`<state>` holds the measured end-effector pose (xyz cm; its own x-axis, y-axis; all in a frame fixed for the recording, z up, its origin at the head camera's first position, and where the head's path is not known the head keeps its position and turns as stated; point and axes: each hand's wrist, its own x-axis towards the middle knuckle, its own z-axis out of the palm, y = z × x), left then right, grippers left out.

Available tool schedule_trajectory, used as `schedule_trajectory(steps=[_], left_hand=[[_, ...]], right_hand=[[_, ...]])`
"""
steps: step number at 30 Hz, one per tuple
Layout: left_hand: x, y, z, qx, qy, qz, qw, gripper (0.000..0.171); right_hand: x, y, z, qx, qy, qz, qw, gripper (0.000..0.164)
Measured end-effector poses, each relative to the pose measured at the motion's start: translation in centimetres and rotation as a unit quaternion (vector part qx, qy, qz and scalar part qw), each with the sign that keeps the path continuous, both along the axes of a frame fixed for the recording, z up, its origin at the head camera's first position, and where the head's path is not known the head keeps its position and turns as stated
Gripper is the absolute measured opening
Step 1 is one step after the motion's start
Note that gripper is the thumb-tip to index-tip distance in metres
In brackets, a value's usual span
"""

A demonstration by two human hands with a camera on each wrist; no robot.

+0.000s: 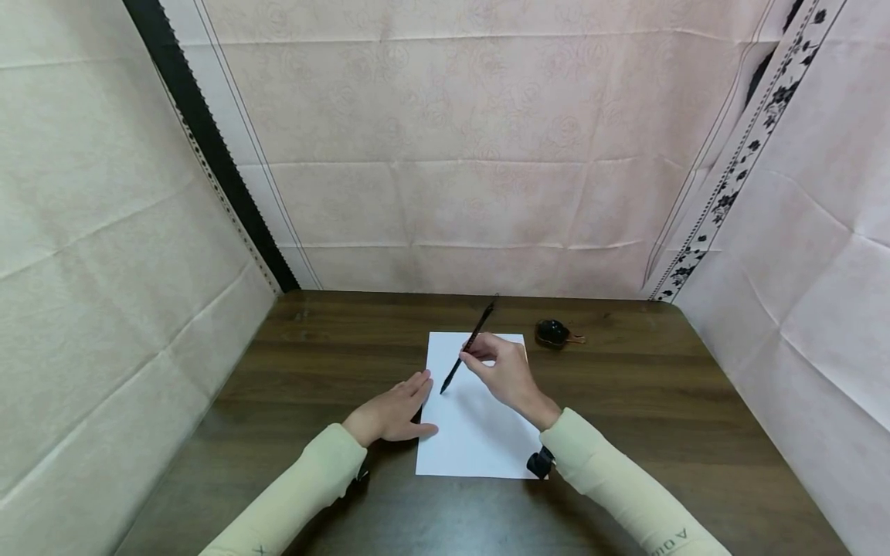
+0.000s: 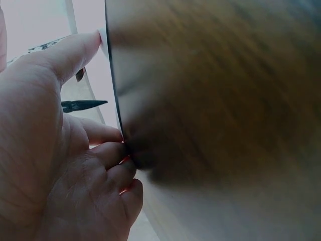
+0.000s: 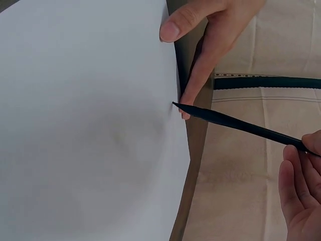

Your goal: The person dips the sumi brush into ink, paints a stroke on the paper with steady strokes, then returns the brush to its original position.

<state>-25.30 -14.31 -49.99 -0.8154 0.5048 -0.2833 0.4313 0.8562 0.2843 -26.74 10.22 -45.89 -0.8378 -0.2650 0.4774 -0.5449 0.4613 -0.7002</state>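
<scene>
In the head view a white sheet of paper (image 1: 480,440) lies on the wooden table. My right hand (image 1: 511,374) pinches a dark writing brush (image 1: 480,328) by its shaft above the sheet. The brush slants, its pointed dark tip (image 3: 188,108) down at the left part of the paper, with no marks seen there. My left hand (image 1: 396,409) rests at the paper's left edge, fingers extended and thumb on the sheet. From the left wrist view, the fingertips and thumb of that hand (image 2: 75,150) meet the edge, and the brush tip shows beyond them.
A small, round, glossy black object (image 1: 552,333) with a brownish piece sticking out stands at the back right of the wooden table (image 1: 313,340). Pale cloth (image 1: 473,154) hangs behind the table and on both sides. A black wrist device (image 1: 540,463) overlaps the paper's lower right corner.
</scene>
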Motion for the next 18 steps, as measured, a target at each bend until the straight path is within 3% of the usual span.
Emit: schedule_trajectory(steps=[18], left_hand=[[-0.1,-0.1,-0.3,0.001,0.008,-0.002,1.0000,0.095]], right_hand=[[-0.3,-0.8,1.2,0.084,0.026,0.052,0.995,0.012]])
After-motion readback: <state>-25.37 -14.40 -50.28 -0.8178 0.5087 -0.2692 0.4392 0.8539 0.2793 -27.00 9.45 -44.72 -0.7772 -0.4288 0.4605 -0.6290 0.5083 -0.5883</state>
